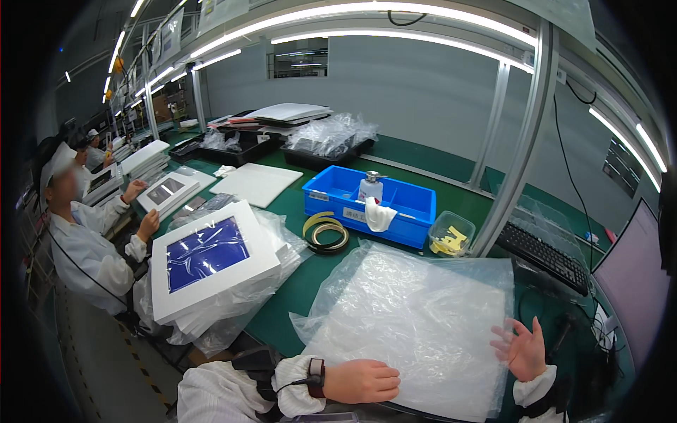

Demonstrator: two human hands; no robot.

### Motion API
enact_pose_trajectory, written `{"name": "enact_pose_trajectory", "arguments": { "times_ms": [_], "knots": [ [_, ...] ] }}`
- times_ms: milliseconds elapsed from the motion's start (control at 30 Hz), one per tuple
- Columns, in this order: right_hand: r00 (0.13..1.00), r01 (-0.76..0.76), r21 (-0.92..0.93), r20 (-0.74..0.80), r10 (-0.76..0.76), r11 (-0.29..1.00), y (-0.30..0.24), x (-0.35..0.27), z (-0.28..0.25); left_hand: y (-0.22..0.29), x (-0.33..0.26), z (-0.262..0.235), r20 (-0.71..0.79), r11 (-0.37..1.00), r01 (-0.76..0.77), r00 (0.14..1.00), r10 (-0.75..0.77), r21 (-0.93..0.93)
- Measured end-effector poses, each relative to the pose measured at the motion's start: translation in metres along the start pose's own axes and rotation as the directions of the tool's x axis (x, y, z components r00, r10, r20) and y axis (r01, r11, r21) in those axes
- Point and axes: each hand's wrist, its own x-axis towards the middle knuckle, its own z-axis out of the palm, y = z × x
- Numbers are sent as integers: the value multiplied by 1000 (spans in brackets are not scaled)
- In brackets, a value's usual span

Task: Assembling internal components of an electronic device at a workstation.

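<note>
A clear plastic bag point(416, 317) lies spread over a flat white sheet on the green bench in front of me. My left hand point(363, 381) rests at its near left edge, palm down, fingers lying together and nothing visibly held. Around the left wrist sits a dark strap with a cord. Off the bag's right edge, my right hand point(525, 350) is raised with its fingers spread and holds nothing. To the left is a stack of white frames in plastic wrap; the top white frame point(211, 257) has a glossy blue panel in its opening.
Beyond the bag stand a divided blue bin point(416, 229) with a bottle point(371, 187) and white cloth, tape rolls point(326, 233), and a clear tub point(451, 234) of yellow pieces. A metal post, keyboard point(543, 257) and monitor point(638, 282) are right. Co-workers sit left.
</note>
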Motion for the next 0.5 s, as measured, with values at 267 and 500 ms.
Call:
{"name": "enact_pose_trajectory", "arguments": {
  "times_ms": [267, 500],
  "knots": [
    [952, 168, -234, -214, -220, 957, -3, -28, -28, -19, 2, 22, 81, 993, -52, 995, 61, -106],
    [586, 510, -674, -182, -790, 534, -74, -29, -63, 5, 6, 15, -26, 983, 181, 983, -182, -38]
  ]
}}
